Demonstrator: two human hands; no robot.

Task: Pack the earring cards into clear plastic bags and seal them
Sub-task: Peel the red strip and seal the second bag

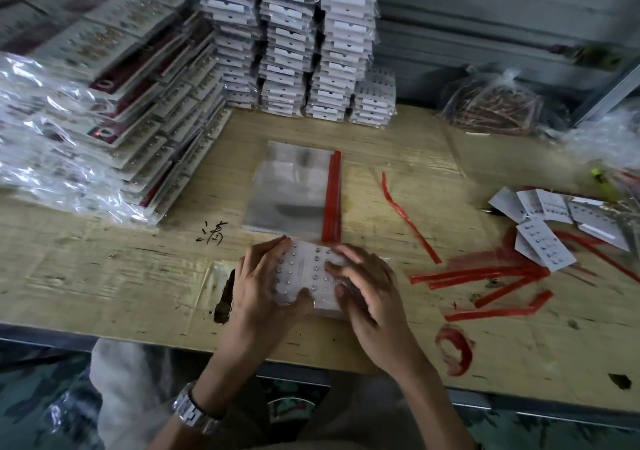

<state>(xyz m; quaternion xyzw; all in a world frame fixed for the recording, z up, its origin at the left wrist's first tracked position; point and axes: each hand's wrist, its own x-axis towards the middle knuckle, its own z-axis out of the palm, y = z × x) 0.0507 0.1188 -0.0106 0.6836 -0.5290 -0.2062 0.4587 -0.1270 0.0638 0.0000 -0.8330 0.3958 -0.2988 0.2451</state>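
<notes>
A white earring card (304, 273) studded with small stones lies in a clear bag on the table near the front edge. My left hand (266, 283) grips its left side, thumb curled over the front. My right hand (367, 286) holds its right end, fingers bent over the plastic. Just behind lies a pile of empty clear bags (291, 186) with red adhesive strips (331, 196) along the right edge. Loose earring cards (543, 227) lie scattered at the right.
Tall piles of packed cards (298, 40) stand at the back, and more bagged cards (104, 113) slope at the left. Peeled red strips (485, 276) litter the table's right side. A bag of copper-coloured items (495, 106) sits at the back right.
</notes>
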